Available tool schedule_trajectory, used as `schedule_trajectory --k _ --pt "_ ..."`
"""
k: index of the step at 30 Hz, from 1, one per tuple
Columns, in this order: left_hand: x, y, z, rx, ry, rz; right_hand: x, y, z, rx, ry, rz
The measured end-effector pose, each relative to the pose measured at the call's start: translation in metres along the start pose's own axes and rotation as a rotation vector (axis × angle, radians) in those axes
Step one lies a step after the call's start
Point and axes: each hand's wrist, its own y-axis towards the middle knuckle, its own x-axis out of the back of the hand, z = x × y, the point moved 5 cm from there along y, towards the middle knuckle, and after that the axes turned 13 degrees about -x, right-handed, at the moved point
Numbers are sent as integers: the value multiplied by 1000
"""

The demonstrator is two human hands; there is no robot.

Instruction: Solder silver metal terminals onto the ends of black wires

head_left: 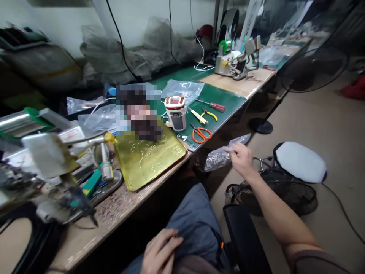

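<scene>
My right hand (241,160) grips the top edge of a clear plastic bag (218,158), its fingers closed on the film. The bag hangs beside the bench edge, and small silvery pieces seem to fill its lower part; I cannot make out their kind. Over my lap lies my left hand (159,249), fingers loosely stretched and holding nothing. On the bench, orange-handled scissors (201,135) lie closest to the bag. Near them are yellow-handled pliers (211,114), a pale tweezer-like tool (198,115) and a red-handled screwdriver (216,107).
A gold tray (151,161) lies at the bench's front edge, beside a white-and-red device (176,114). A soldering iron (76,198) juts out at left. On the floor at right stand a wire basket-like object (285,194) and a fan (315,70). A chair armrest (242,236) is below my right arm.
</scene>
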Motion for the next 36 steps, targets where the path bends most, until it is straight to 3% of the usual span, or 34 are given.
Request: schedule_trajectory --k 3,6,9,11,15,18,23,27,31,36 --pt "-7 47 -22 -178 -152 -25 53 -16 71 112 20 -77" --pt "4 82 -35 -69 -268 -159 86 -41 139 259 48 -98" --pt "12 105 -46 5 -384 -208 93 -72 187 330 48 -28" --pt "10 111 -49 38 -512 -170 86 -97 204 346 63 36" --pt "-2 98 -41 198 -683 -130 62 -143 211 351 149 123" --pt "-2 83 -43 92 -651 -237 51 -164 216 377 228 161" --pt "3 72 -49 -29 -608 -443 47 -161 229 429 272 224" --pt "-2 79 -36 -98 -566 -538 40 -144 229 488 206 203" --pt "-12 90 -6 -157 -561 -521 27 -133 221 532 152 181" --pt "-20 85 21 -135 -609 -354 -7 -137 195 479 181 248"
